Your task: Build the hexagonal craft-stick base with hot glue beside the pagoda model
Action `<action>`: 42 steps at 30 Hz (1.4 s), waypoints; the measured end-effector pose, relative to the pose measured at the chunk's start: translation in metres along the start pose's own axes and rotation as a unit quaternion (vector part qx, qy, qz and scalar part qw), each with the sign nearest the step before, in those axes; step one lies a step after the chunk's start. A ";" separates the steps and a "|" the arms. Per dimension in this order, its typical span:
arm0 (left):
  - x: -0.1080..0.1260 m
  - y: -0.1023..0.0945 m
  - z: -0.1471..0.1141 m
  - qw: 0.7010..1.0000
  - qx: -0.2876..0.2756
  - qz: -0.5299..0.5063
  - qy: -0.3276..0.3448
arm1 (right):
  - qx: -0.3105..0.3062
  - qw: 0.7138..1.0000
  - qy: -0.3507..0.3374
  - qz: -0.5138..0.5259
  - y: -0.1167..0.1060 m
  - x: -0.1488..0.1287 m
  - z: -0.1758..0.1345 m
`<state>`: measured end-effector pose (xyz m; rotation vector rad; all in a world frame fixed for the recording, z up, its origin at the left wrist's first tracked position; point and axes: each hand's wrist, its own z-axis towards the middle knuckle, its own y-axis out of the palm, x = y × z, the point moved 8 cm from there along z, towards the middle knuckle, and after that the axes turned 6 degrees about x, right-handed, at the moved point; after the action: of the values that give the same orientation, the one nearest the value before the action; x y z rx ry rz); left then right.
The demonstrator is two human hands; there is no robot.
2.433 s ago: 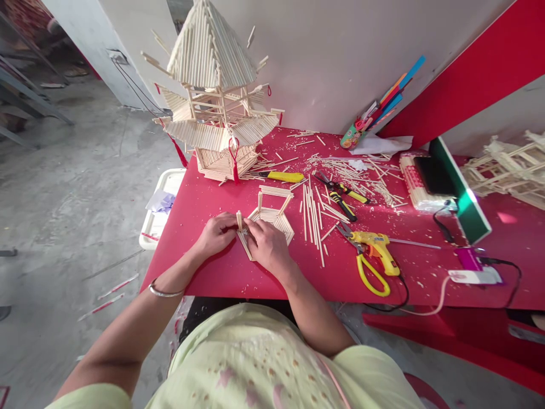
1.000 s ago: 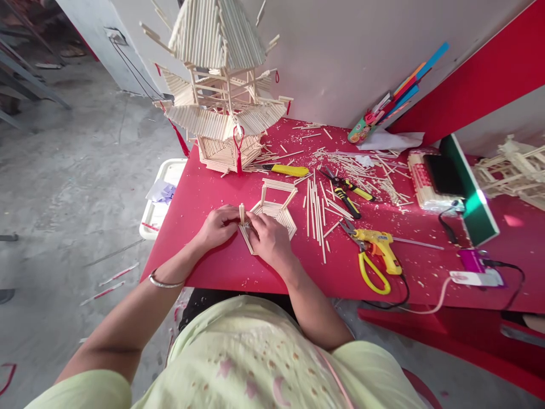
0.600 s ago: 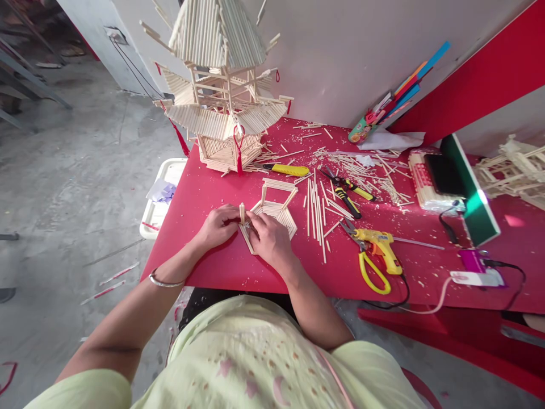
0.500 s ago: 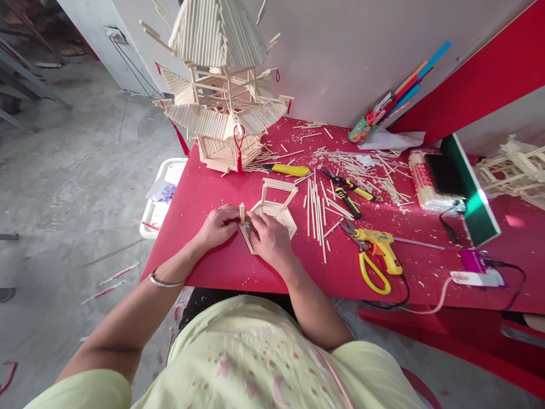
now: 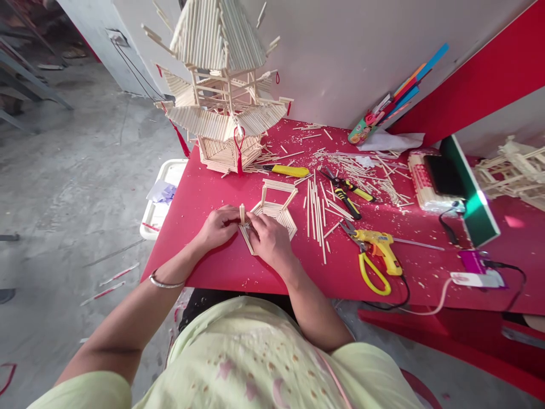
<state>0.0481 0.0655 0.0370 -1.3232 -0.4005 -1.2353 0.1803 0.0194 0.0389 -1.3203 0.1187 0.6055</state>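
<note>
A small many-sided frame of pale wooden sticks [image 5: 286,218] lies on the red table near its front edge. My left hand [image 5: 221,226] is closed at the frame's left corner, its fingertips against a short upright piece of sticks [image 5: 242,213]. From the other side my right hand [image 5: 269,234] bends over the frame, thumb and fingers closed on the same corner. Its palm covers part of the frame's near side. Just right of the frame lie several loose sticks [image 5: 315,210].
A stick-built pagoda [image 5: 225,113] with red tassels stands at the back left. Rightward lie a yellow cutter knife [image 5: 290,170], black-and-yellow pliers [image 5: 347,203], yellow-handled scissors [image 5: 367,272] and a corded yellow glue gun [image 5: 381,245]. A phone [image 5: 445,174] rests on a stick pack.
</note>
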 end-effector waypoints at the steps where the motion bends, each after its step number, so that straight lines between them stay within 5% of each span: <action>1: 0.000 0.000 0.000 1.000 0.000 -0.001 0.000 | 0.000 1.000 0.000 0.001 0.000 0.000 0.000; 42: 0.002 0.000 0.001 1.000 -0.002 0.001 -0.003 | -0.003 1.000 0.004 0.007 -0.001 -0.001 0.000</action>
<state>0.0487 0.0654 0.0386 -1.3307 -0.4023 -1.2309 0.1804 0.0191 0.0404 -1.3277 0.1323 0.6123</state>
